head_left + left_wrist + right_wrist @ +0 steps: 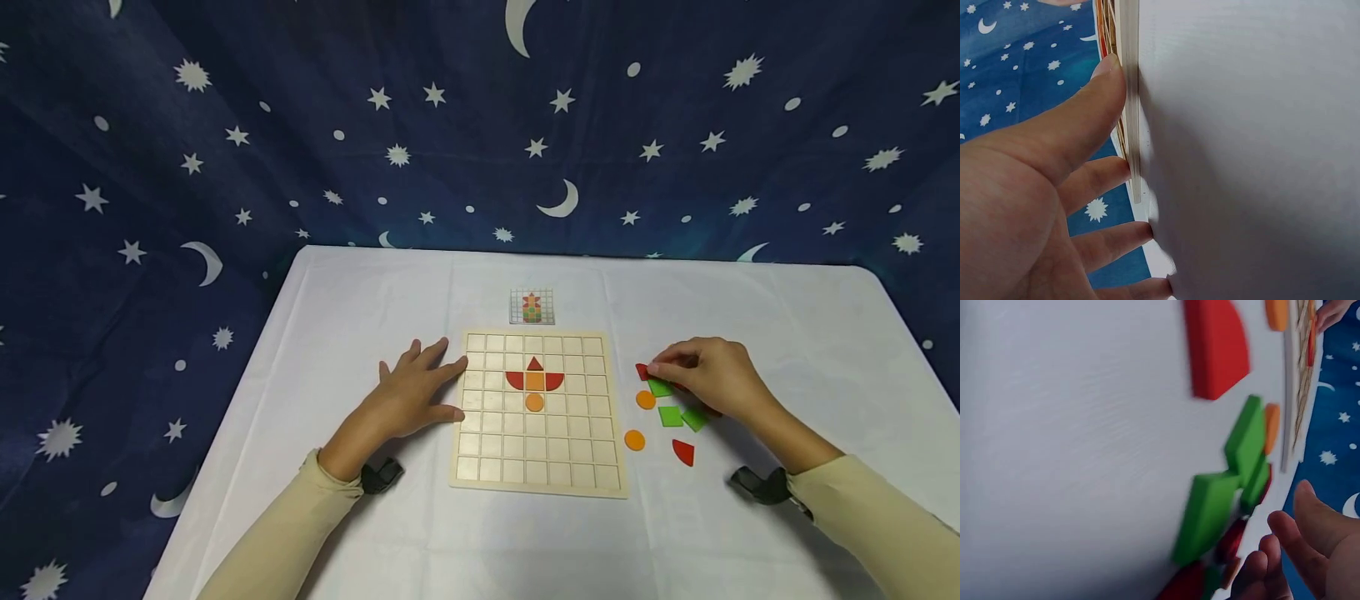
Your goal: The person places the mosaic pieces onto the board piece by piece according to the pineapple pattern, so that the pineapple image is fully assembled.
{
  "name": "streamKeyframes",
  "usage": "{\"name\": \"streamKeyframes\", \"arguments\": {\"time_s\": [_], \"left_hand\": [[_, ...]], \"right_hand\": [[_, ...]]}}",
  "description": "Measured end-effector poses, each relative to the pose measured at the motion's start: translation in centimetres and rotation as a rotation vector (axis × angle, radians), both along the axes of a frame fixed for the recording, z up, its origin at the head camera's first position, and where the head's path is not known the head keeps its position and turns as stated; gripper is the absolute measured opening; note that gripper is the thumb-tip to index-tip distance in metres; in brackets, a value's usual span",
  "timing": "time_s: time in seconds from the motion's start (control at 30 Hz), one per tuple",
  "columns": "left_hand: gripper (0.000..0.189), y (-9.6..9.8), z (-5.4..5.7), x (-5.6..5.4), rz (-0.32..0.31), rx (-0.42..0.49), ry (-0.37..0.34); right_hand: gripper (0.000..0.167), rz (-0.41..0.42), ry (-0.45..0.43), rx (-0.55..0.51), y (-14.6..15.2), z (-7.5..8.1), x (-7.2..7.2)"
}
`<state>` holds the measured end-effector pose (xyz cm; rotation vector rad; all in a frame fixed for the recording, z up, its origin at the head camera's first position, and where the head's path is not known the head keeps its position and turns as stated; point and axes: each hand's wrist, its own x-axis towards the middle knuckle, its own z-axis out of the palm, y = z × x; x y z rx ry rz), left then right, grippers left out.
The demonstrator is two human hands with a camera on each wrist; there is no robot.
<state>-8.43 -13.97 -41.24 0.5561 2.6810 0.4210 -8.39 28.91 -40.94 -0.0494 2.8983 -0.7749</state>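
Observation:
A square wooden grid board (491, 425) lies on the table. On its upper middle sit a red triangle (534, 364), an orange square (534, 381), two red quarter circles (554, 381) and an orange circle (534, 402). My left hand (408, 392), fingers spread, touches the board's left edge with thumb and index finger; the left wrist view shows the thumb (1100, 106) against that edge. Above the loose pieces hovers my right hand (716, 379), fingers loosely bent, near a red piece (642, 372) and a green square (660, 387). No piece shows between its fingers in the right wrist view.
Right of the board lie more loose pieces: orange circles (634, 440), green squares (671, 417) and a red quarter circle (683, 452). Some are partly under the right hand. A small pattern card (532, 307) lies beyond the board. A dark starry cloth (465, 133) hangs behind.

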Motion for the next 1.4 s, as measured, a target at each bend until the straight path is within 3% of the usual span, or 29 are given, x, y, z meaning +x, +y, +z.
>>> {"name": "streamKeyframes", "arguments": {"time_s": [0.27, 0.5, 1.4], "left_hand": [[0.079, 0.0, 0.0, -0.1, 0.000, -0.002, 0.009], [0.079, 0.0, -0.1, 0.0, 0.006, 0.012, 0.000], [0.080, 0.0, -0.1, 0.0, 0.006, 0.007, -0.003]], "right_hand": [[0.034, 0.023, 0.023, 0.016, 0.3, -0.9, -0.5], [0.021, 0.060, 0.034, 0.014, -0.4, -0.9, -0.6], [0.014, 0.088, 0.086, -0.040, -1.7, -0.7, 0.5]]}}
